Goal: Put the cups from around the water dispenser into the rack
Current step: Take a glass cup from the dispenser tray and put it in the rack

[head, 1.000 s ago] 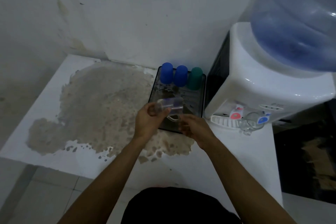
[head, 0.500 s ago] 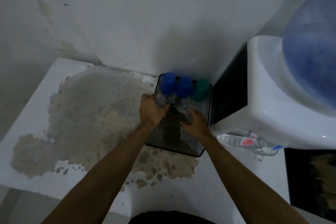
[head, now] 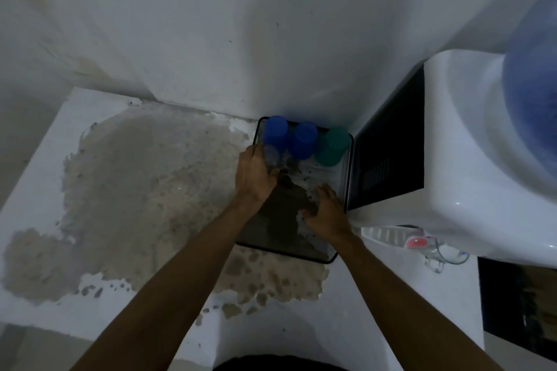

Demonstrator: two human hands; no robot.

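A black mesh rack (head: 346, 190) stands on the white counter against the water dispenser (head: 470, 166). Along its far edge stand two upside-down blue cups (head: 275, 131) (head: 303, 138) and a green cup (head: 331, 146). My left hand (head: 256, 178) grips a clear glass cup (head: 272, 156) low in the rack's far left part, just in front of the left blue cup. My right hand (head: 327, 212) rests inside the rack near its right wall, fingers bent, holding nothing. Another clear glass mug (head: 443, 256) sits on the dispenser's drip tray under the taps.
A large blue water bottle (head: 533, 84) tops the dispenser at the right. The counter (head: 45, 184) has a wide brown worn patch (head: 135, 190) left of the rack. A white wall stands close behind the rack. Dark floor lies at the lower right.
My left hand carried the clear glass cup from above the rack's near edge down into its far left part. My right hand moved into the rack beside it. The view shifted forward.
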